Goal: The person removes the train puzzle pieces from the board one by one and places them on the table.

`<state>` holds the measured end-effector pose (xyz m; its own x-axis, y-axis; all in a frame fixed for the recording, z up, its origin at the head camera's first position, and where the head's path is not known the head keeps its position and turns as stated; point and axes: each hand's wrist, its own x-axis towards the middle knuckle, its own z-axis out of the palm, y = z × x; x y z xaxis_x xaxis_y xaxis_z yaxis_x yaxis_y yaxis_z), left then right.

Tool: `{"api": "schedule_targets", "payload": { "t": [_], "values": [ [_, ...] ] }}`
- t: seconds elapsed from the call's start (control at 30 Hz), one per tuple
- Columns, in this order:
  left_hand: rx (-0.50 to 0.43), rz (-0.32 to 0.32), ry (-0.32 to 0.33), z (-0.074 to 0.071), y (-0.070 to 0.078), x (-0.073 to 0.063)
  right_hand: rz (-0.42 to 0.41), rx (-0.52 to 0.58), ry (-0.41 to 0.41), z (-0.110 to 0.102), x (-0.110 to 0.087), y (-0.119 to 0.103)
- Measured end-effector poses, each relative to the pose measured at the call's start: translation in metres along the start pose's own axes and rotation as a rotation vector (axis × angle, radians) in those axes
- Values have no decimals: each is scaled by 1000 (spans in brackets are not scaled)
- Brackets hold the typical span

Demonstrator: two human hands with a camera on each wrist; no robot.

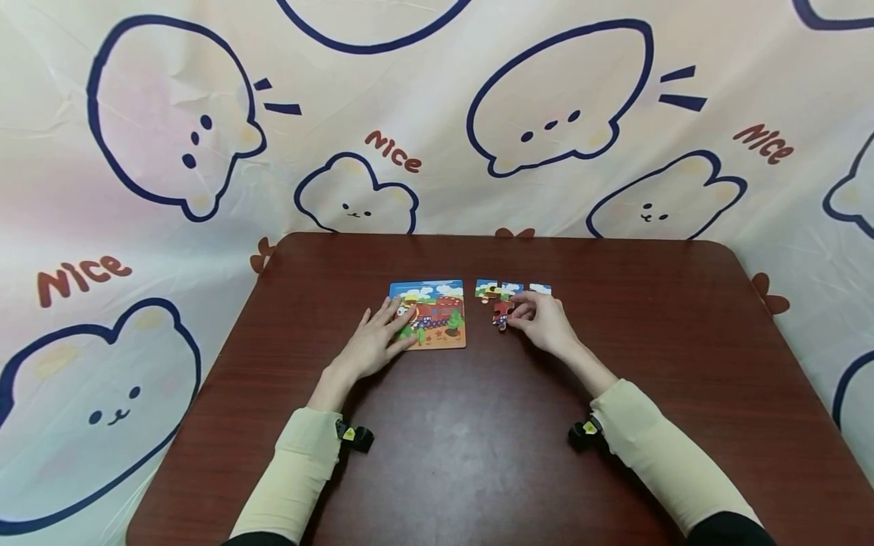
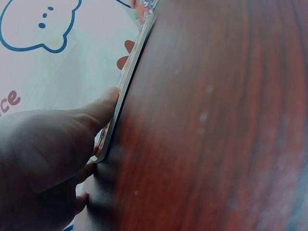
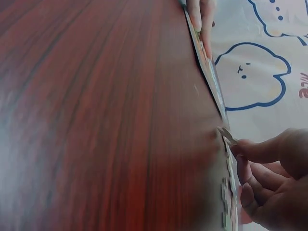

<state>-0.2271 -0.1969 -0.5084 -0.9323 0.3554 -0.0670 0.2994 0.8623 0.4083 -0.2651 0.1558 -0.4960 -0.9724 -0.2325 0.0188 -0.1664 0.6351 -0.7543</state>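
The red jigsaw piece [image 1: 501,312] is just to the near side of a short row of pieces, right of the picture board [image 1: 440,336]. My right hand [image 1: 542,322] has it pinched between thumb and fingertips, the other fingers curled in. The row holds a left piece [image 1: 487,287], a middle piece [image 1: 512,288] and a right piece [image 1: 540,288] with a gap before it; I can't tell whether the first two interlock. My left hand [image 1: 372,341] lies spread on the board's left part, fingers fairly straight, gripping nothing.

I judge that I'm joining this piece beneath the sky row, with the board's train as a guide. The next move calls for matching tab to notch, then pressing the piece flat without nudging its neighbours.

From the head I see the printed pictures and the layout on the counter [image 1: 451,455]. Only the right wrist view shows the held piece tilted, one edge raised, while the others lie flat. The left wrist view shows the board edge-on, a thin slab with my thumb resting at its near edge.
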Motion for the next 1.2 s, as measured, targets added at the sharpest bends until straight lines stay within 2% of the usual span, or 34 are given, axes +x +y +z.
{"api": "schedule_targets", "payload": {
  "t": [0.4, 0.7, 1.2],
  "values": [
    [-5, -6, -1, 0, 0, -1, -62, -4, -32, -8, -1, 13],
    [-10, -8, 2, 1, -1, 0, -134, -132, 30, -7, -4, 22],
    [-102, -8, 66, 9, -6, -1, -191, -165, 100, -2, -5, 36]
  ]
}}
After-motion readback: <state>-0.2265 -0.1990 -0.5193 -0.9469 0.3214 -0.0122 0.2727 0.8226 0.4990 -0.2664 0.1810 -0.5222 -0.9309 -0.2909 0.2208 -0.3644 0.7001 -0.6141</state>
